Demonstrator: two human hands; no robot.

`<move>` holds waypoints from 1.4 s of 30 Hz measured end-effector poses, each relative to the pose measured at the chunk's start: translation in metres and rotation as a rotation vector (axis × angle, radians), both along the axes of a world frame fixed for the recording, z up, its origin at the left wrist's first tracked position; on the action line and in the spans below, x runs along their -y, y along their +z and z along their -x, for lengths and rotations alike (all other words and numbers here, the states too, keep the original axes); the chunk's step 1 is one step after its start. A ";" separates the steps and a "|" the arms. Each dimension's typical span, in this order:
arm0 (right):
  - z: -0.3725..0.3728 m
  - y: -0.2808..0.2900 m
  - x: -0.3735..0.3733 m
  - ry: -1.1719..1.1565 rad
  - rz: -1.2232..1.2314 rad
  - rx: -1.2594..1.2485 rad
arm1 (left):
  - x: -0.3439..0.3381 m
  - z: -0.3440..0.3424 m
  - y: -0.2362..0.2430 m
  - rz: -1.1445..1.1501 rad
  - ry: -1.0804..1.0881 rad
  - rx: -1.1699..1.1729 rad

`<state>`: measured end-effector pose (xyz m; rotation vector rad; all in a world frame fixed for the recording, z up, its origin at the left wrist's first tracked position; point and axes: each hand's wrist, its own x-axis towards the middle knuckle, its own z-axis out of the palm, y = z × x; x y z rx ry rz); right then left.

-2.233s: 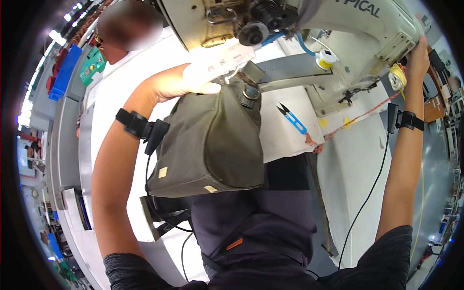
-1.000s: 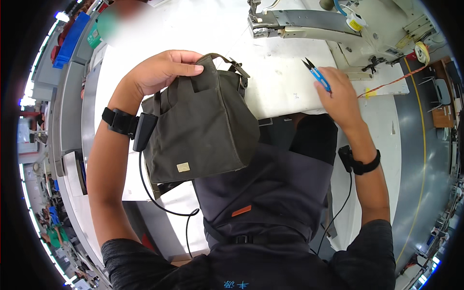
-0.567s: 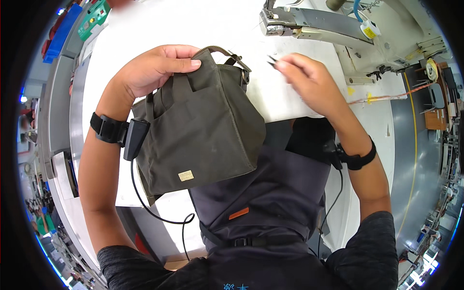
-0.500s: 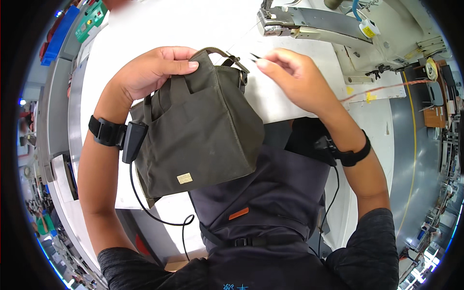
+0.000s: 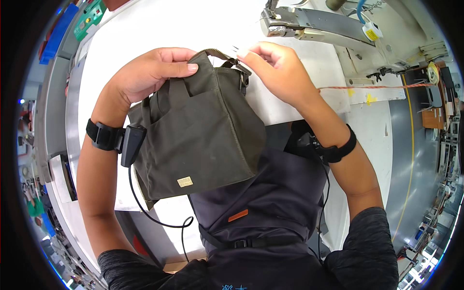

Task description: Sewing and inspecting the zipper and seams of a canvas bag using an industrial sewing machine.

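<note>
A dark olive fabric bag [image 5: 203, 130] leans against my front at the table's edge, with a small pale label low on its face. My left hand [image 5: 157, 72] pinches its top edge, thumb on the outer cloth and fingers behind. Along the open top runs a zipper [image 5: 212, 51], with dark hardware at its right end. My right hand [image 5: 275, 67] is closed on a small tool with two thin pointed tips [image 5: 235, 49], tweezers or snips, I cannot tell which. Its tips are close beside the zipper end; most of the tool is hidden in the fingers.
A white worktable [image 5: 145, 29] lies beneath the hands. The metal arm of a sewing machine [image 5: 319, 24] reaches in at the upper right. A reddish cord [image 5: 377, 87] stretches across the right side. Black cables [image 5: 159, 223] hang from my wrist straps.
My right hand has moved left with the pointed tool, bringing its tips nearer the zipper end. My left hand and the bag have barely shifted.
</note>
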<state>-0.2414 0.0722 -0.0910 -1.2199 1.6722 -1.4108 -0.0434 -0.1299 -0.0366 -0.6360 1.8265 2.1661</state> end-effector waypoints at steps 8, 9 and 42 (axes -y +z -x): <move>-0.015 0.003 0.010 -0.070 0.019 -0.026 | -0.006 -0.006 0.011 0.029 0.010 0.014; -0.011 -0.002 0.003 -0.048 0.110 -0.037 | -0.007 -0.008 0.013 0.025 -0.003 -0.007; -0.018 0.050 -0.028 0.297 0.128 -0.168 | -0.145 -0.055 0.044 1.802 0.277 -0.386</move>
